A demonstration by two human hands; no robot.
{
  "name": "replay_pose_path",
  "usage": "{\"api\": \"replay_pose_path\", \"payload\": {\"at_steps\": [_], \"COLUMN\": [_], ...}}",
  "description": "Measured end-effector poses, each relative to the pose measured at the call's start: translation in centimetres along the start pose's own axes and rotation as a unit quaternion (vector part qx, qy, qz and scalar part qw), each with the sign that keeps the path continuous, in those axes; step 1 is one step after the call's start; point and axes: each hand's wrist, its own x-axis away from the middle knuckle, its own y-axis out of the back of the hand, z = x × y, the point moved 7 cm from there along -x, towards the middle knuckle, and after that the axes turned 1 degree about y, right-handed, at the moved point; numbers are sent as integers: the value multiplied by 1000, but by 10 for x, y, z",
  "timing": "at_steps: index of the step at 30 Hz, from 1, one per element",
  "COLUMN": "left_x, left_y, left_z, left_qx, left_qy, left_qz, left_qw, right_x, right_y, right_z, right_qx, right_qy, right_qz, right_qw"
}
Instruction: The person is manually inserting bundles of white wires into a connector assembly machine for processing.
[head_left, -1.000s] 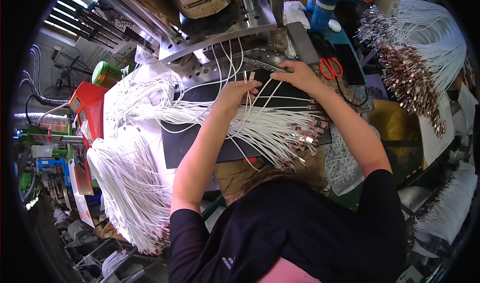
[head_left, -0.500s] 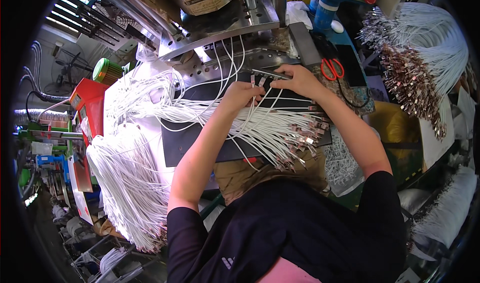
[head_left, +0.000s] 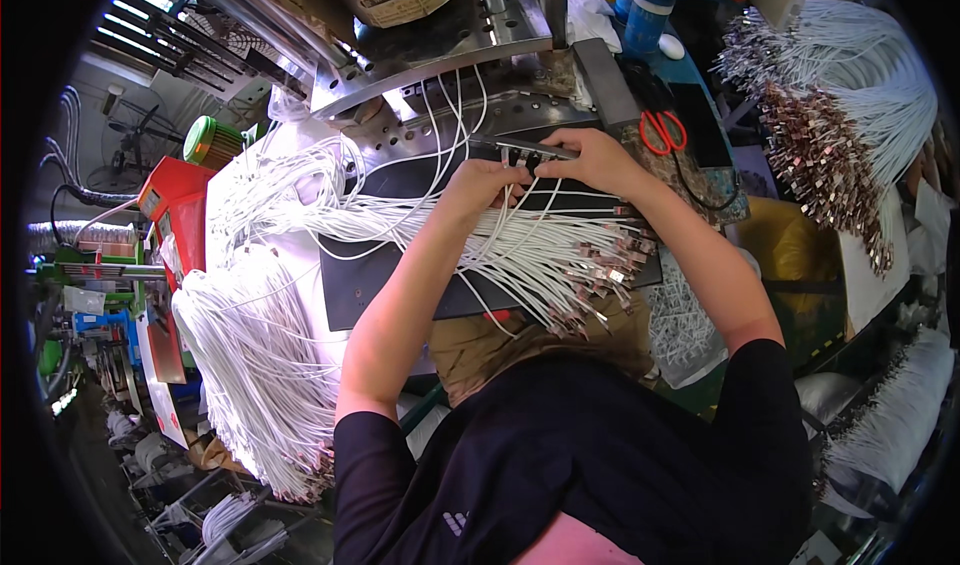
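Observation:
My left hand point(head_left: 488, 181) is closed in a pinch on a white cable, its connector end reaching toward a slim dark metal bar point(head_left: 500, 143). The bar lies in front of the press, and my right hand point(head_left: 592, 162) grips its right end between thumb and fingers. Small metal connector ends point(head_left: 522, 159) sit along the bar's near side, partly hidden by my fingertips. Below both hands a thick bundle of white cables point(head_left: 520, 250) spreads over a black board point(head_left: 350, 290). Its metal plug ends point(head_left: 610, 265) point right.
A steel press point(head_left: 440, 65) with a cardboard box on it stands ahead. Red-handled scissors point(head_left: 662, 133) lie to the right. More cable bundles hang at left point(head_left: 255, 365) and far right point(head_left: 880, 95). A bag of small white parts point(head_left: 685, 310) sits beside my right forearm.
The connector ends between my hands now sit closer against the metal bar. My left fingers have shifted slightly, while my right hand keeps its grip. The whole view has moved a little.

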Motion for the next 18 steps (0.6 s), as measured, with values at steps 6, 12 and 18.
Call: {"api": "replay_pose_path", "payload": {"at_steps": [6, 12, 18], "left_x": [8, 14, 5], "left_y": [17, 33, 16], "left_z": [1, -6, -6], "left_qx": [20, 6, -31], "left_qy": [-23, 36, 53], "left_qz": [-60, -42, 17], "left_qw": [998, 998, 998], "right_x": [-4, -6, 2], "right_y": [15, 13, -1], "right_z": [-12, -10, 4], "right_qx": [54, 58, -53], "right_qy": [-3, -19, -9], "right_qz": [-76, -65, 37], "right_qw": [996, 996, 998]}}
